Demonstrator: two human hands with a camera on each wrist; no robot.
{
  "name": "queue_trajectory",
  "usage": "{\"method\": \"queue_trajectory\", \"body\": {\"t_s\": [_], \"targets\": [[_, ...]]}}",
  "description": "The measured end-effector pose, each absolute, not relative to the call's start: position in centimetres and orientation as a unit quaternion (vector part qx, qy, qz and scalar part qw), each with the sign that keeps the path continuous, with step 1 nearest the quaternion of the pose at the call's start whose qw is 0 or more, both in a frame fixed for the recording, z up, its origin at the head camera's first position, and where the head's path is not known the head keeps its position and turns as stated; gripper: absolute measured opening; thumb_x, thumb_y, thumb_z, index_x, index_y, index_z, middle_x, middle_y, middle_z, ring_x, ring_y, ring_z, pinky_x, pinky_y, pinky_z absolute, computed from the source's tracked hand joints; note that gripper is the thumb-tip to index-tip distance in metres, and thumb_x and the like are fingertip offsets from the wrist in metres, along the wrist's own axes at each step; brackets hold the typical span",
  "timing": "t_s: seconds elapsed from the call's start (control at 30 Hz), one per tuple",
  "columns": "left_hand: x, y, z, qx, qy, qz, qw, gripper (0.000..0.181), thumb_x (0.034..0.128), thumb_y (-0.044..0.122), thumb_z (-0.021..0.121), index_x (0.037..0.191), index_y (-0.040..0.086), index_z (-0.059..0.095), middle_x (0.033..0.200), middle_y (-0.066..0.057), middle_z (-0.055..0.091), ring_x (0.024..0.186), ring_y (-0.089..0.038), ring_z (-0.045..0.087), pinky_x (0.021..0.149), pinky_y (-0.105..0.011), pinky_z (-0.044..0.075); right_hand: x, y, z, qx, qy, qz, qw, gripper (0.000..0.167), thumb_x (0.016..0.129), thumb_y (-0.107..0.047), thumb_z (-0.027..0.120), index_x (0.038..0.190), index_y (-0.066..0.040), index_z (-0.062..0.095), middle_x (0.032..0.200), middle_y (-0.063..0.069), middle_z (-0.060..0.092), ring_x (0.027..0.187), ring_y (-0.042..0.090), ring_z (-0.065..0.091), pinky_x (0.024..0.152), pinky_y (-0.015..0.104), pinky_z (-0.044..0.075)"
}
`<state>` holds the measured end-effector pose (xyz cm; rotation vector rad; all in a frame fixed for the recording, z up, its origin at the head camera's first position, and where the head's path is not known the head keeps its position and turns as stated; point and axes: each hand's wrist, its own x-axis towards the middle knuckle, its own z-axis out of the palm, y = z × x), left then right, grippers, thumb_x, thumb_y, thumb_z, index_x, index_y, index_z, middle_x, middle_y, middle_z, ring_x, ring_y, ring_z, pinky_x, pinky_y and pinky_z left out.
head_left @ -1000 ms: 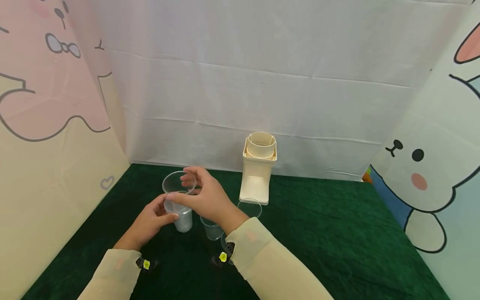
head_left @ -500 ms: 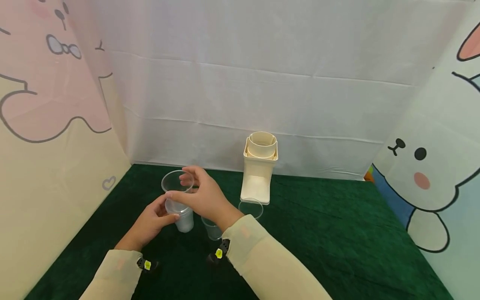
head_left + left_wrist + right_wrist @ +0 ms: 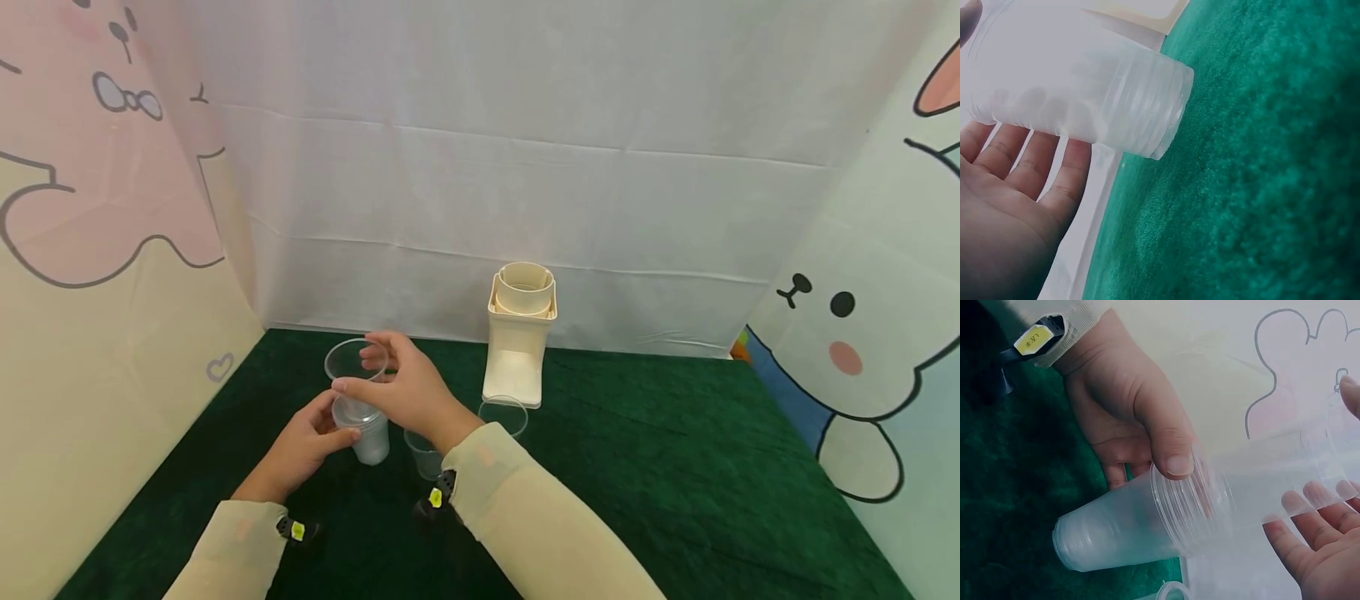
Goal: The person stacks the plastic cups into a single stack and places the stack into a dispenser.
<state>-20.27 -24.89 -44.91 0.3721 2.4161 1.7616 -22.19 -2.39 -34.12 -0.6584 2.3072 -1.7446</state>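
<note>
Parting cup [image 3: 355, 363] from stack [image 3: 371, 444], seemingly
Left grip [image 3: 303, 440] holds the stack, right grip [image 3: 405, 385] the cup; next likely calls for a straight pull

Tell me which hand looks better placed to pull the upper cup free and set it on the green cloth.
Probably the right hand: it holds the upper cup and is nearer the other cups on the green cloth. The left hand is occupied, gripping the cup stack below.
</note>
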Motion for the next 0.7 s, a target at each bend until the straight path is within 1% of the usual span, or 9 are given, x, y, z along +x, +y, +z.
{"method": "queue_trajectory", "body": {"t_s": [0.17, 0.33, 0.43, 0.57, 0.7], "targets": [[-20.3, -25.0, -45.0, 0.12, 0.797, 0.588, 0.065, 0.064, 0.1019, 0.023, 0.068, 0.156, 0.009, 0.035, 0.146, -0.017, 0.05, 0.13, -0.036, 0.053, 0.105, -0.044, 0.05, -22.5, -2.5, -34.4, -0.214, 0.78, -0.582, 0.085, 0.076, 0.089, -0.045, 0.081, 0.152, -0.022, 0.046, 0.136, -0.01, 0.061, 0.122, 0.005, 0.057, 0.101, 0.032, 0.051], [-20.3, -25.0, -45.0, 0.112, 0.797, 0.59, 0.07, 0.068, 0.1016, 0.024, 0.068, 0.158, 0.01, 0.033, 0.148, -0.018, 0.048, 0.132, -0.038, 0.051, 0.106, -0.047, 0.049, -22.7, -2.6, -35.0, -0.204, 0.786, -0.577, 0.09, 0.074, 0.089, -0.044, 0.081, 0.15, -0.022, 0.047, 0.135, -0.011, 0.061, 0.123, 0.006, 0.057, 0.103, 0.033, 0.05], [-20.2, -24.9, -44.9, 0.107, 0.799, 0.588, 0.068, 0.069, 0.1013, 0.025, 0.068, 0.158, 0.011, 0.033, 0.149, -0.018, 0.048, 0.132, -0.037, 0.051, 0.106, -0.047, 0.049, -22.7, -2.7, -35.3, -0.203, 0.791, -0.57, 0.091, 0.072, 0.089, -0.045, 0.081, 0.149, -0.023, 0.047, 0.136, -0.01, 0.061, 0.125, 0.007, 0.056, 0.106, 0.032, 0.048], [-20.2, -24.9, -44.8, 0.107, 0.802, 0.584, 0.065, 0.065, 0.1012, 0.025, 0.069, 0.156, 0.011, 0.036, 0.147, -0.017, 0.05, 0.129, -0.036, 0.052, 0.106, -0.047, 0.049, -22.7, -2.7, -35.6, -0.204, 0.796, -0.563, 0.092, 0.073, 0.089, -0.047, 0.08, 0.149, -0.022, 0.047, 0.139, -0.008, 0.06, 0.128, 0.007, 0.055, 0.108, 0.033, 0.046], [-20.2, -24.9, -44.8, 0.112, 0.804, 0.58, 0.063, 0.063, 0.1014, 0.025, 0.068, 0.155, 0.011, 0.038, 0.148, -0.016, 0.05, 0.129, -0.035, 0.053, 0.105, -0.046, 0.049, -22.6, -2.9, -35.9, -0.194, 0.802, -0.556, 0.101, 0.074, 0.089, -0.05, 0.079, 0.149, -0.023, 0.047, 0.142, -0.007, 0.059, 0.129, 0.01, 0.055, 0.107, 0.038, 0.048]]}}
